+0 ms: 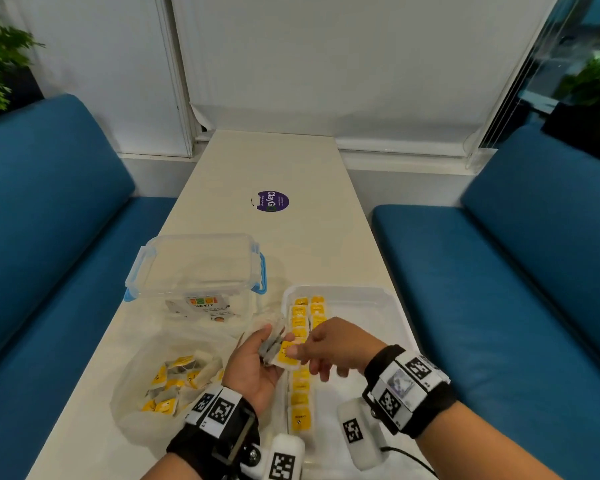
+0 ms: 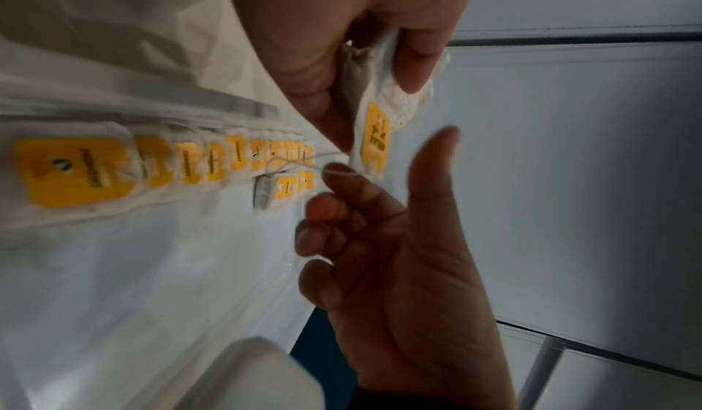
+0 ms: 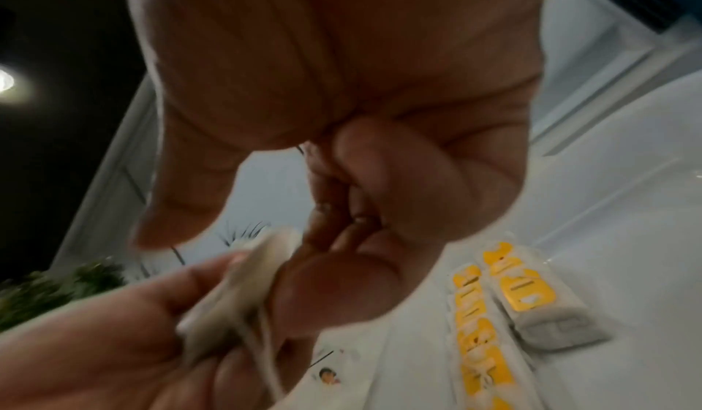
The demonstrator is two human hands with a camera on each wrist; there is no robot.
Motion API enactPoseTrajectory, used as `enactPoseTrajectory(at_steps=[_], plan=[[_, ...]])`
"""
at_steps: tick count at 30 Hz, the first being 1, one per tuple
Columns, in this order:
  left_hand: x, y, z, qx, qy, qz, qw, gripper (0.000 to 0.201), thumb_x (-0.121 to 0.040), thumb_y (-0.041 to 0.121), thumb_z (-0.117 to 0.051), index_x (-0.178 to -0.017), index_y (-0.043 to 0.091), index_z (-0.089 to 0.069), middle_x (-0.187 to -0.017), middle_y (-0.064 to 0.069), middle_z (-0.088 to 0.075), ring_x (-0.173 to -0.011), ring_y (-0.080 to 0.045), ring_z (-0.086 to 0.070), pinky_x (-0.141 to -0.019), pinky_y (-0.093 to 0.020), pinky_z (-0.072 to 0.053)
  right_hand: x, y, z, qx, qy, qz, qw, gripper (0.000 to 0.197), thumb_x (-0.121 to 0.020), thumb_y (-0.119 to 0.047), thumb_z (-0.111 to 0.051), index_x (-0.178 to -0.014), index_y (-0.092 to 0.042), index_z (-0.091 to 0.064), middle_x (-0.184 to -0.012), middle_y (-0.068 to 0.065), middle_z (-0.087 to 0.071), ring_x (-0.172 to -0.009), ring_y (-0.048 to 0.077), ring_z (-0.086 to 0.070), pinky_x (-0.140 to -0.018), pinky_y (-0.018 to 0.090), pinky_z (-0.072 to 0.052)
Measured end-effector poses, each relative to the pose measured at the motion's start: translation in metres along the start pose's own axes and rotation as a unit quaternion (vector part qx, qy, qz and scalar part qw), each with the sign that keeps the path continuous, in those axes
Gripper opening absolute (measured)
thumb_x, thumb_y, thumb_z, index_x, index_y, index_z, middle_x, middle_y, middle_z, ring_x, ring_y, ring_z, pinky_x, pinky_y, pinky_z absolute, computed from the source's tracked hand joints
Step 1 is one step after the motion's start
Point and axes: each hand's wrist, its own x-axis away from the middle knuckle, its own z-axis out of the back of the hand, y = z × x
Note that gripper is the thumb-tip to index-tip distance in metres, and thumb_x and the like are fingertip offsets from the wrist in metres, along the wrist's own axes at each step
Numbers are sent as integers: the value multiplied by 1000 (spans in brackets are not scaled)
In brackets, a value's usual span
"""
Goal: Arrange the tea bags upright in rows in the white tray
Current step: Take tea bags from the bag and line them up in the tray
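Fingers point(image 1: 274, 336) of left hand point(image 1: 253, 368) curled round a tea bag point(image 1: 284, 355), right hand point(image 1: 329, 344) pinching its string point(image 2: 304, 163), held above white tray point(image 1: 388, 306) near surface's right edge, rows already along tray's left side.

White table point(image 1: 274, 161) with a purple round sticker point(image 1: 273, 201) mid-surface. Clear lidded container point(image 1: 194, 268), blue clips, near left side. Blue bench seats point(image 1: 49, 209) on both sides. White blinds point(image 1: 326, 64) behind. Green plant point(image 1: 0, 53) top left.
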Motion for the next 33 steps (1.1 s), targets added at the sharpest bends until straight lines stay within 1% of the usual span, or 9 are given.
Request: enactPoseTrajectory(at_steps=[4,6,11,13,15,17,22,28,33], plan=[[2,-2,-7,-7,-17,-1,1000,19,-94,14,-46,-95,3,-62,-65,-9,-72,-52,-16,-68,-45,-23,-54,4,0,-10,-74,45,56,995,28,-84,-17,-68,-67,-15,-47,-59,3,-60,-41,8,-55,-36,20,-34],[2,-3,-6,-1,-21,-1,1000,18,-93,13,-48,-102,2,-60,-70,-10,-71,-54,-17,-68,-48,-26,-56,8,0,-7,-119,90,69,986,27,-83,-6,-66,-67,-15,-46,-59,6,-57,-41,10,-56,-35,19,-33],[0,-5,4,-9,16,16,1000,27,-92,9,-51,-118,2,-52,-86,-14,-59,-76,-25,-61,-56,-31,-57,7,8,9,-93,203,80,972,25,-80,-5,-67,-64,-16,-51,-63,5,-57,-49,7,-52,-38,18,-36],[1,-6,6,-29,17,28,999,29,-92,9,-51,-120,2,-51,-86,-14,-58,-77,-26,-60,-53,-30,-57,6,9,16,-61,222,74,970,25,-80,-5,-66,-64,-15,-50,-65,5,-56,-43,0,-45,-39,12,-32],[2,-6,8,-42,13,43,998,30,-92,10,-51,-121,3,-50,-88,-15,-58,-77,-27,-60,-53,-31,-57,2,8,20,-75,209,69,972,23,-80,0,-62,-66,-13,-49,-64,8,-56,-33,-1,-43,-36,10,-30],[2,-6,9,-48,9,54,997,32,-92,10,-51,-123,4,-50,-90,-16,-58,-78,-27,-60,-54,-31,-57,-6,10,24,-80,202,41,975,19,-82,-1,-60,-71,-13,-49,-62,8,-59,-31,0,-41,-36,16,-30],[0,-2,14,-62,2,64,996,37,-92,11,-51,-128,2,-49,-93,-16,-60,-80,-27,-62,-58,-33,-58,-33,23,27,29,167,-66,983,6,-89,-6,-56,-86,-11,-53,-64,1,-55,-51,7,-47,-44,18,-35],[2,0,20,-62,-4,72,995,38,-91,12,-51,-128,1,-50,-95,-16,-61,-80,-28,-62,-60,-33,-58,-54,35,16,101,81,-128,983,26,-89,-10,-54,-67,-23,-47,-71,-2,-57,-57,9,-54,-52,20,-46],[7,-1,21,-75,-12,83,994,27,-91,11,-51,-117,2,-54,-89,-16,-61,-78,-26,-62,-59,-31,-57,-65,42,16,76,116,-140,980,29,-91,-8,-50,-66,-21,-44,-68,-2,-53,-54,7,-52,-39,14,-38]])
